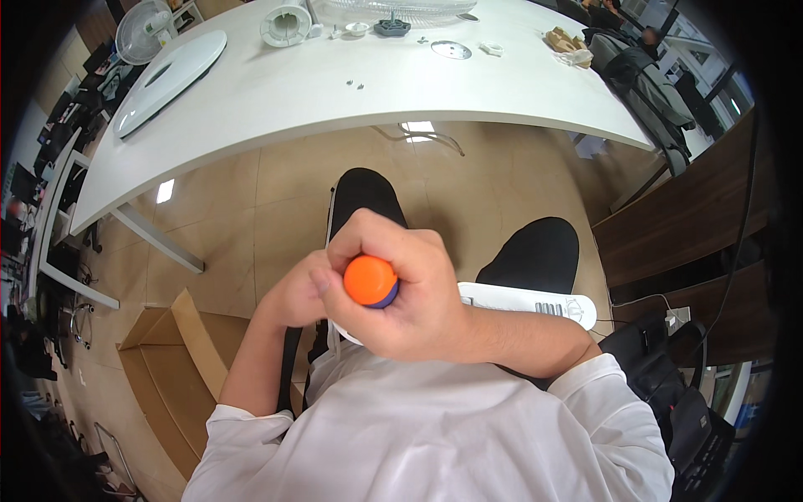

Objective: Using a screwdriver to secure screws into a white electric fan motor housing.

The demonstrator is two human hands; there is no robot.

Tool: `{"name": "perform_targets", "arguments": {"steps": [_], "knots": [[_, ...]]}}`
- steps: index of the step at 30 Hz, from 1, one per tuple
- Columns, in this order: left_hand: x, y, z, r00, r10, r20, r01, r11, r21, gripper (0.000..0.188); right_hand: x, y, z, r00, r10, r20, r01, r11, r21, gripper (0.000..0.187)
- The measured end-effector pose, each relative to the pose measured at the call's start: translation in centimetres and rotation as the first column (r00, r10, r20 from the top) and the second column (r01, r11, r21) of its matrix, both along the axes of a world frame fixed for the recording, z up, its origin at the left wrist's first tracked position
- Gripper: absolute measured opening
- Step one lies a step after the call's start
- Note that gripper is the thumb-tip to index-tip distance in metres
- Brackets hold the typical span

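Working off the orange-topped handle [366, 280] as reference: looks like a screwdriver grip, but shaft and tip are hidden below it, so contact can't be confirmed. It's between the two hands over the lap, seen almost end-on, purple showing on its near side. Right hand [410, 289] is wrapped round it: fingers curled over the far side, thumb along the near side, closed on it. Left hand [293, 293] sits just left of the handle, partly covered by the right; can't tell what its fingers grip. White panel piece [510, 297] sticks out right of the handle, lower down, across the thigh. If this is screw driving, as I read it: line the handle up with the screw axis, press straight down, turn in short strokes, ease off when it seats. Best use of the left would be steadying work or shaft, since a lap gives; the table [251, 109] beyond the handle would be firmer. Pose: right forearm [527, 339] comes in from the right nearly flat, elbow out; left forearm [259, 351] rises from the near left, steeper. I'd square the right wrist over the handle so torque doesn't tilt the tip.
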State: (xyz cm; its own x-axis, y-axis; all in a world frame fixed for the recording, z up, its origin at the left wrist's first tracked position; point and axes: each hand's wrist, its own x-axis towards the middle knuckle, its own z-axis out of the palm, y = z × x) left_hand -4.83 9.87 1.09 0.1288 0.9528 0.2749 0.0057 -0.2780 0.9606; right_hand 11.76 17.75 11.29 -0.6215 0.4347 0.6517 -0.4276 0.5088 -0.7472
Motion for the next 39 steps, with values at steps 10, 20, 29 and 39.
{"name": "perform_targets", "arguments": {"steps": [10,20,29,39], "knots": [[0.3,4.1,0.7,0.987,0.16,0.033,-0.151,0.973,-0.174,0.022,1.2,6.4,1.4,0.992,-0.089,-0.089,0.108,0.966,0.233,0.015],[-2.0,6.2,3.9,0.997,0.054,-0.056,-0.071,0.931,-0.357,0.022,1.7,8.6,-9.7,0.95,-0.226,0.216,0.124,0.907,0.404,0.018],[-10.5,17.8,7.7,0.356,0.743,-0.566,-0.5,0.664,0.556,0.028,1.5,8.6,-9.3,0.918,-0.396,0.033,0.381,0.9,0.209,0.016],[-11.0,19.6,7.0,0.461,0.625,-0.63,-0.595,0.744,0.303,0.029,1.9,10.6,-10.4,0.947,-0.236,-0.216,0.079,0.826,-0.558,0.008]]}}
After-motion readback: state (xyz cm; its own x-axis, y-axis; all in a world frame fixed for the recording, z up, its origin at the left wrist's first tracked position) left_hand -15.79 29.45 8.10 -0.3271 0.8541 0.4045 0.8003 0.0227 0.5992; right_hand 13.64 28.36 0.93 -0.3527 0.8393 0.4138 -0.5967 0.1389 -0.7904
